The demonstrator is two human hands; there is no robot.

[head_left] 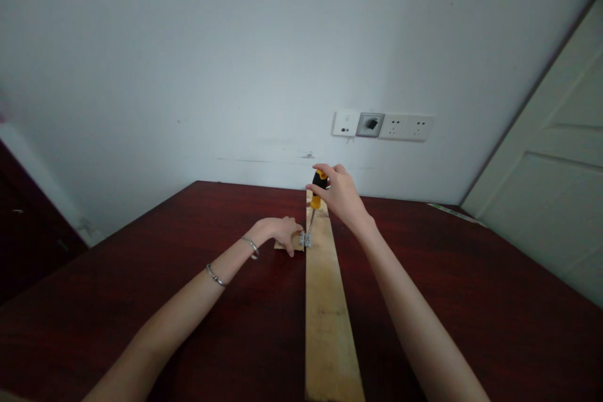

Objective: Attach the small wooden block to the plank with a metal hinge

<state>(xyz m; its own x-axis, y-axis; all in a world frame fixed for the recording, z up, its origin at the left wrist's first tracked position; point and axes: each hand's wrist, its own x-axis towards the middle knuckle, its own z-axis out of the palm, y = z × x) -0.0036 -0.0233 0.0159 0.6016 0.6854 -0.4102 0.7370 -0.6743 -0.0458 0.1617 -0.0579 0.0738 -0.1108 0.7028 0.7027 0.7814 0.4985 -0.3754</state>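
Observation:
A long pale wooden board (325,314) runs away from me down the middle of the table. My right hand (342,193) grips a screwdriver (319,183) by its black and yellow handle. The shaft points down, its tip at a small metal hinge (306,239) by the board's left edge. To the left, my left hand (282,231) holds down a short wooden piece (296,244), thumb on the near side and fingers over the top. The hinge spans the short piece and the long board. Any screw under the tip is too small to make out.
The dark red table (226,339) stands against a white wall (211,63). Sockets and switch plates (406,127) are on the wall behind my right hand. A white panelled door (556,157) is at the right, and a thin pale strip (455,213) lies along the table's far right edge.

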